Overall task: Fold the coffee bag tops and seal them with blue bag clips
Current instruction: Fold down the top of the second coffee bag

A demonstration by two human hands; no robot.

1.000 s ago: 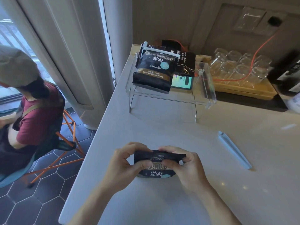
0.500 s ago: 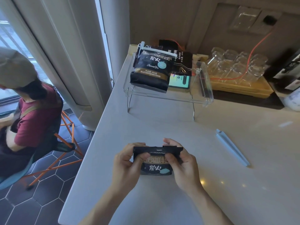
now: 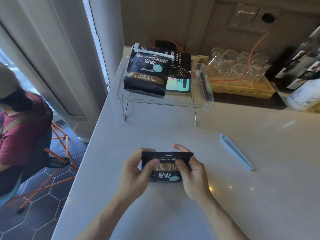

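Observation:
A black coffee bag [image 3: 165, 172] stands on the pale counter in front of me, its top folded down toward me. My left hand [image 3: 134, 174] grips the bag's left side with the thumb on the fold. On the other side, my right hand [image 3: 192, 172] pinches the fold, fingers behind the top edge. A light blue bag clip [image 3: 236, 151] lies loose on the counter to the right, apart from both hands. Farther back, a second coffee bag [image 3: 147, 73] with a pale clip across its top lies on a clear acrylic shelf [image 3: 204, 103].
More dark bags and a phone-like screen [image 3: 178, 84] share the shelf. Upturned glasses [image 3: 239, 66] sit on a yellow tray at the back right, an orange cable over them. A white bottle [image 3: 303, 96] stands far right. A seated person [image 3: 20, 129] is beyond the counter's left edge.
Both hands have kept hold of the bag and rolled its top down further toward me. The blue clip has stayed where it was.

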